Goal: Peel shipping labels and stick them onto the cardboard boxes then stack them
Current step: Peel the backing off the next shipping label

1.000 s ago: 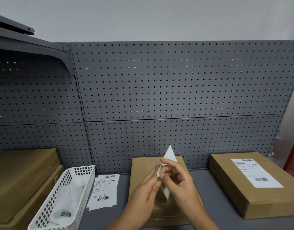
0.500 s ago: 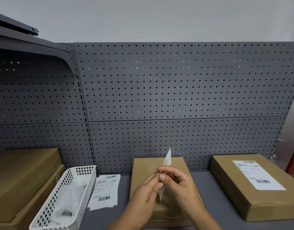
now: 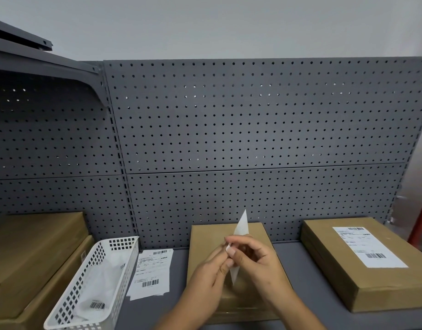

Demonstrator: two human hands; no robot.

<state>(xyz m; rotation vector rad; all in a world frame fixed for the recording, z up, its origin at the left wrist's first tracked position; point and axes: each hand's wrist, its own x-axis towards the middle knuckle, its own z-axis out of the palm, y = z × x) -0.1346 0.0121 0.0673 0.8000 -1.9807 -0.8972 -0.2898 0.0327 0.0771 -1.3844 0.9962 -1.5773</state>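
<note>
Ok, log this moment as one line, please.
phase: peeling | label: upright, pinched by left hand and right hand | middle box: no label visible | right box: labelled | loose label sheets: beside basket

A packing or stockroom station: grey pegboard shelving [image 3: 253,129], labelled cardboard box [image 3: 362,263], loose shipping labels [image 3: 152,272], white plastic basket [image 3: 93,282].

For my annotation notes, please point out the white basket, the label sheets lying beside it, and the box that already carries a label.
white basket [image 3: 81,277]: head view, left side wall.
label sheets [image 3: 152,270]: head view, middle of top sheet.
labelled box [image 3: 343,253]: head view, bare cardboard top.
</note>
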